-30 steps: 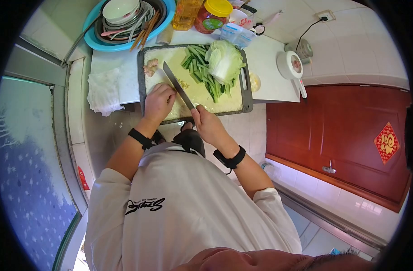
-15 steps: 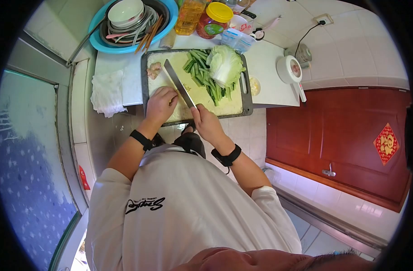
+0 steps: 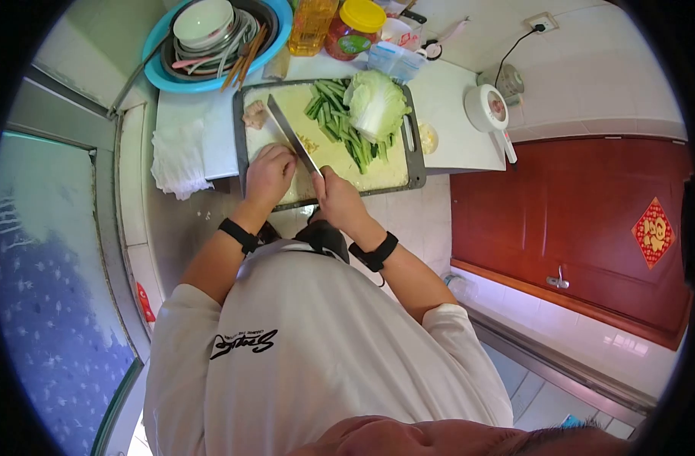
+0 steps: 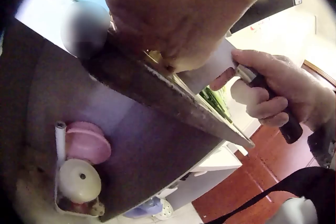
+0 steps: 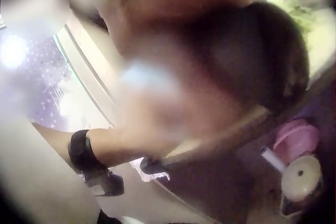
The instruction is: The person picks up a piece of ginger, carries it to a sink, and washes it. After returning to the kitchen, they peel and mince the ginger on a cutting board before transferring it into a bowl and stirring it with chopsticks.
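My right hand (image 3: 340, 197) grips the black handle of a kitchen knife (image 3: 290, 133), whose broad blade slants over the cutting board (image 3: 397, 176). Just left of the blade, my left hand (image 3: 271, 173) rests on the board with its fingers curled over a piece of ginger. A bit of yellow shows under that hand in the left wrist view; the fingers hide most of it. Small chopped yellow bits (image 3: 308, 143) lie right of the blade. A knobbly lump of ginger (image 3: 254, 114) sits at the board's far left. Cut green stalks (image 3: 332, 114) and a leafy cabbage piece (image 3: 378, 106) occupy the right.
A blue basin (image 3: 159, 76) of dishes stands at the back left, above a white cloth (image 3: 178, 156). An oil bottle (image 3: 311, 30), a yellow-lidded jar (image 3: 355, 30) and a plastic box (image 3: 395, 61) line the back. Rightward sits a white handled pot (image 3: 480, 110).
The knife and my right hand have shifted slightly left, toward my left hand. My left hand stays in nearly the same spot on the board. The head view has swayed a little.
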Tool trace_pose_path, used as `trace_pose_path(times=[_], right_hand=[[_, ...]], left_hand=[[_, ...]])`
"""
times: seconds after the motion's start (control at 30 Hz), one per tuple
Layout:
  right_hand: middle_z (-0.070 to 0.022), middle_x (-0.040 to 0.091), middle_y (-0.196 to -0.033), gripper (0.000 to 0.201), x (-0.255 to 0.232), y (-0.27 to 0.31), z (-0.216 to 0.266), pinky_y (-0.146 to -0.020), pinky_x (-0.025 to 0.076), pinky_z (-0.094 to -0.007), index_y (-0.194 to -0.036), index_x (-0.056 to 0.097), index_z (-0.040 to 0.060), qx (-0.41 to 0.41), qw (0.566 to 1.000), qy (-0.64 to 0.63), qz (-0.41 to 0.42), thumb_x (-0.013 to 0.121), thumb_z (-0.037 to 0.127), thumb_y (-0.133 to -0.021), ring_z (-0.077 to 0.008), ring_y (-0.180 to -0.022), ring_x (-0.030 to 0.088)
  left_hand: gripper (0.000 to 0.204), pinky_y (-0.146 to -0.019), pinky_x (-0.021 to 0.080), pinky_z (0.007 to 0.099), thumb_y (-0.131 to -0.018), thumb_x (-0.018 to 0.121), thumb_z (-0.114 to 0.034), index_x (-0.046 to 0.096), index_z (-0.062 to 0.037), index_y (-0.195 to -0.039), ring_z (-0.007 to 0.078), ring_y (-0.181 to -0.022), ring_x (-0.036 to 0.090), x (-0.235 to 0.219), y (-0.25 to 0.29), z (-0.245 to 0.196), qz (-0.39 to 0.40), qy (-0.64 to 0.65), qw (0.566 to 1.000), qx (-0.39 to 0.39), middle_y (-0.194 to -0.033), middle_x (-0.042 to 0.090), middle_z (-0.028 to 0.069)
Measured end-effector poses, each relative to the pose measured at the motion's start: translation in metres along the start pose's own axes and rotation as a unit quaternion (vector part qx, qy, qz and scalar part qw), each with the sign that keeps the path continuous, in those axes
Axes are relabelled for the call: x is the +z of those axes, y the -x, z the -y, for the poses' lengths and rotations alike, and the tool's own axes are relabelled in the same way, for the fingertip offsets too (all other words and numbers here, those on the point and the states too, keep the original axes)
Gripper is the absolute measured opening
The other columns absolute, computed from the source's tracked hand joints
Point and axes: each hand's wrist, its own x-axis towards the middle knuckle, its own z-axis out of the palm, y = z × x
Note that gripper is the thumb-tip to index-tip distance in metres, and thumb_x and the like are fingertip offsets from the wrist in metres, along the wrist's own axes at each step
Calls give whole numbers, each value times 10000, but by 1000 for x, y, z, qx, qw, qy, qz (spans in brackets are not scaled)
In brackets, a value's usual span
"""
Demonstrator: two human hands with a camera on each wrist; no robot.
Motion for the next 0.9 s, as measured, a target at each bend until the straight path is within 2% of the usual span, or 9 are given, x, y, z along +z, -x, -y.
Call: trace_pose_path(times=[0.17,0.23,0.37,0.43,0.53,0.6,0.7,0.77,0.9], right_hand=[[-294,611,-723,333,-4,3,-4,-640,461,-546,-939,537,-15,11,999,-42,-7,450,294,-1026,-492,-722,604],[-293,612,-775,333,-10,10,3,-658,464,-511,-953,548,-17,29,999,-32,6,464,298,-1024,-487,-757,600],[-300,610,-780,335,-9,16,1,-667,467,-512,-952,549,-18,23,1000,-11,17,460,296,-1025,-490,-771,601],[-301,613,-734,336,-9,18,1,-646,466,-555,-936,532,-12,-1,1000,0,6,446,300,-1023,-491,-713,603],[-300,611,-729,340,-3,10,-2,-645,463,-558,-931,522,-11,-6,999,30,10,442,306,-1025,-493,-706,601],[-298,610,-726,339,2,2,-4,-643,461,-557,-927,520,-10,-5,1000,8,0,443,306,-1024,-495,-702,599],[-296,608,-723,338,-2,-3,-3,-638,459,-553,-923,519,-7,-17,1000,-17,-16,446,307,-1024,-497,-698,597],[-294,611,-725,340,-6,5,-3,-634,461,-544,-926,525,-5,11,1000,-24,6,449,311,-1024,-493,-706,602],[-285,604,-752,328,-10,14,0,-656,462,-506,-943,550,-14,9,1000,-24,9,459,291,-1025,-480,-746,599]], left_hand=[[93,-801,520,370,-749,706,-52,661,-38,-830,280,-929,627,-4,2,-2,-46,21,999,17,-942,656,80],[93,-799,520,369,-744,703,-49,659,-37,-825,279,-929,626,-1,3,1,-43,18,999,20,-936,655,80],[85,-785,523,367,-732,697,-43,657,-38,-806,272,-924,627,0,3,3,-36,-4,999,35,-904,653,75],[79,-780,524,365,-732,697,-44,657,-39,-800,269,-925,628,-1,2,2,-33,-6,999,29,-894,653,72],[72,-774,525,362,-734,698,-46,658,-42,-794,264,-921,628,-1,2,4,-22,-13,1000,17,-880,653,66],[70,-772,526,360,-735,698,-46,659,-43,-793,263,-917,628,0,2,3,-13,-19,999,26,-876,653,64],[73,-768,526,363,-733,696,-46,661,-43,-797,269,-903,625,-2,0,1,-48,0,998,35,-878,650,67],[75,-762,527,365,-730,691,-44,663,-45,-800,272,-892,623,-3,3,-4,-64,7,998,3,-877,646,69],[67,-756,526,370,-729,685,-43,658,-43,-790,273,-895,624,-3,3,-1,-40,-2,999,10,-874,642,74]])
